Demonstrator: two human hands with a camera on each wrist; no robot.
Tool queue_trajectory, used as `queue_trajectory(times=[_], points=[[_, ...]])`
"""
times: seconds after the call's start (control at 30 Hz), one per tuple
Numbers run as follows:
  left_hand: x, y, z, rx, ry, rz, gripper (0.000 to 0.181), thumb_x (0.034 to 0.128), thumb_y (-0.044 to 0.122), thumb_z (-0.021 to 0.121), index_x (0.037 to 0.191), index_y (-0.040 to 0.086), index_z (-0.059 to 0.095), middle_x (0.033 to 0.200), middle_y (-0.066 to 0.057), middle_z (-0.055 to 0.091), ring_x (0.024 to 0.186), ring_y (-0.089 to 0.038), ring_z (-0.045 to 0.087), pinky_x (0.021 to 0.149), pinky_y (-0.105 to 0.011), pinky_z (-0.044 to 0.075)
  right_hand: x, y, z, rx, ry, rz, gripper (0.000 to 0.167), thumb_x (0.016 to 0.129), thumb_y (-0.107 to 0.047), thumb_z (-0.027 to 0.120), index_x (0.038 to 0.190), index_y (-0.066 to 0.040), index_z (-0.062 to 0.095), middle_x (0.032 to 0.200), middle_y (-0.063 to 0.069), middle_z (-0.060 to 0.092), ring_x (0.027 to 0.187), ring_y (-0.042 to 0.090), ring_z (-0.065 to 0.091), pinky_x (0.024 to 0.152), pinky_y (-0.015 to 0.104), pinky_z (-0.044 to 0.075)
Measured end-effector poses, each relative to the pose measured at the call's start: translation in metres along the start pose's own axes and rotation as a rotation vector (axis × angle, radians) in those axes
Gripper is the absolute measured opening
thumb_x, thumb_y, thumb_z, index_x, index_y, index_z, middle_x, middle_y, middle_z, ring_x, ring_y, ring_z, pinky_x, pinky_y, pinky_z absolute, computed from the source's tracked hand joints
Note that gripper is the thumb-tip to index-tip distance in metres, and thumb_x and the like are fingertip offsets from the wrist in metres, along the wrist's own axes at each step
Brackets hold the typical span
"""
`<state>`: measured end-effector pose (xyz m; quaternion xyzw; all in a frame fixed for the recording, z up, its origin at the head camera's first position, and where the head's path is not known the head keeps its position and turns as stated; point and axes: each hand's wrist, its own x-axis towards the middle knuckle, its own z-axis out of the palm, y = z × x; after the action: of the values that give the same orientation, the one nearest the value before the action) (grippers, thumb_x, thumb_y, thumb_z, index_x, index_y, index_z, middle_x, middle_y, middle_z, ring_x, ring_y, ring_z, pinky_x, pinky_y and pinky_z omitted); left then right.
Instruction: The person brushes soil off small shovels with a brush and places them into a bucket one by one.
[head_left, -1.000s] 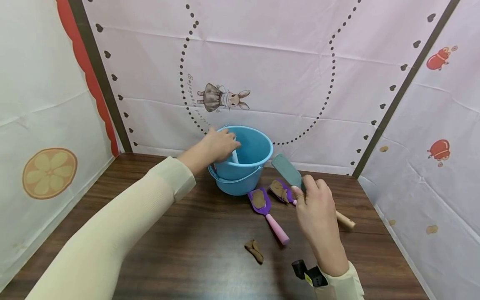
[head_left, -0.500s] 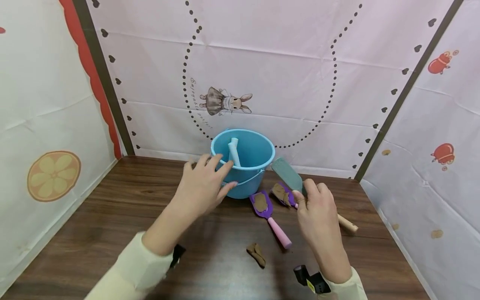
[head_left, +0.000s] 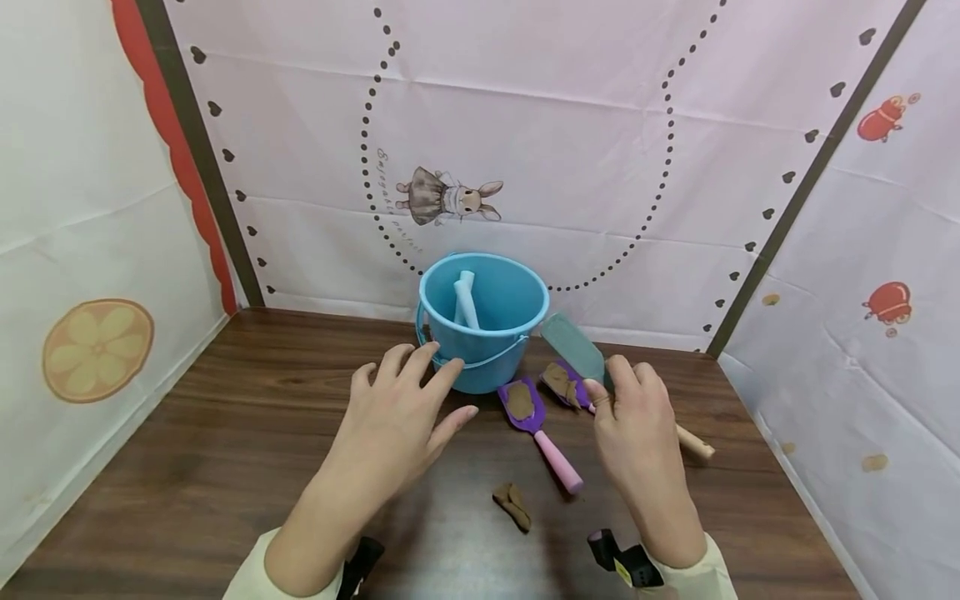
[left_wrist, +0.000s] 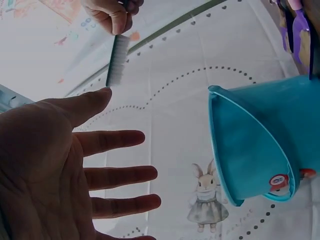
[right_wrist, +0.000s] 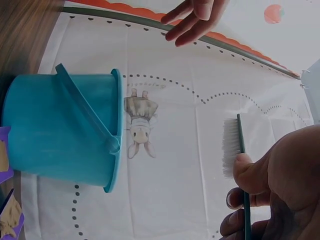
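Right wrist view: right hand [head_left: 636, 425] pinches brush [head_left: 573, 346], thumb pressed on its green back, fingers curled below; grip narrow, brush in it. Brush head juts forward-left of the grip, white bristles [right_wrist: 231, 150] along one side. Probably light and stiff in the back, bristles soft; not fragile-looking, low slip risk. Best held at the handle or the back, thumb clear of the bristles.

Just left of the grip: two purple shovels, one [head_left: 536, 427] plainly seen, the other shovel [head_left: 581, 392] with its pink handle running out of sight behind the hand. One brown clump on each; they look soft, crumbly. Just right of the grip: one wooden handle [head_left: 694, 443], can't tell if it's the brush's. Left and nearer the person: one loose brown lump [head_left: 512, 507] on the table [head_left: 225, 450]. Beyond-left: one blue bucket [head_left: 480, 343], pale blue stick-like pieces [head_left: 466, 304] inside, count unclear. Farther left: left hand [head_left: 390, 417], fingers spread wide, nothing held, near the bucket.
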<state>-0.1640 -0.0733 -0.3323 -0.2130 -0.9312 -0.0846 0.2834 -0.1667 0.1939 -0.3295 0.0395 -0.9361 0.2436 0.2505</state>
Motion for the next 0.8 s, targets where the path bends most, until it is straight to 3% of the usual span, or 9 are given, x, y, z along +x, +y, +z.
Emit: queue_trajectory(times=[0.3,0.47,0.6,0.73,0.8], points=[[0.0,0.005,0.012,0.01,-0.046,0.016,0.053,0.0926,0.06,0.064,0.127,0.021,0.067,0.136,-0.013,0.061,0.121,-0.039,0.054,0.082,-0.062,0.05,0.0,0.001,-0.002,-0.006,0.017,-0.019,0.021,0.101,-0.025,0.062,0.107,-0.005,0.057,0.085,0.011,0.046,0.076,0.027,0.044,0.066,0.038,0.038],[-0.001,0.014,0.029,0.023,-0.114,0.036,0.052,0.0951,0.063,0.058,0.125,0.021,0.068,0.129,-0.01,0.064,0.114,-0.036,0.058,0.076,-0.056,0.052,-0.002,0.001,-0.004,-0.003,0.011,-0.007,0.021,0.102,-0.026,0.06,0.107,-0.005,0.057,0.087,0.012,0.046,0.077,0.028,0.045,0.067,0.039,0.038],[0.001,0.025,0.058,-0.014,-0.282,0.028,0.052,0.0972,0.064,0.053,0.122,0.021,0.069,0.117,-0.005,0.067,0.106,-0.032,0.061,0.077,-0.054,0.051,-0.003,0.0,-0.005,0.006,0.003,0.0,0.022,0.103,-0.027,0.059,0.107,-0.006,0.056,0.089,0.012,0.046,0.079,0.029,0.045,0.067,0.039,0.038],[0.005,0.043,0.096,-0.056,-0.482,0.012,0.053,0.0981,0.065,0.05,0.119,0.02,0.07,0.108,-0.003,0.07,0.1,-0.027,0.065,0.079,-0.052,0.052,-0.003,0.0,-0.007,0.013,0.003,0.005,0.022,0.103,-0.027,0.058,0.107,-0.006,0.056,0.089,0.012,0.046,0.079,0.029,0.046,0.067,0.04,0.039],[0.009,0.053,0.116,-0.081,-0.551,0.0,0.053,0.0967,0.066,0.052,0.113,0.019,0.072,0.103,-0.002,0.072,0.094,-0.026,0.068,0.074,-0.05,0.055,-0.004,0.0,-0.007,0.012,0.007,0.006,0.022,0.103,-0.027,0.059,0.107,-0.006,0.057,0.089,0.012,0.047,0.079,0.029,0.046,0.068,0.04,0.039]])
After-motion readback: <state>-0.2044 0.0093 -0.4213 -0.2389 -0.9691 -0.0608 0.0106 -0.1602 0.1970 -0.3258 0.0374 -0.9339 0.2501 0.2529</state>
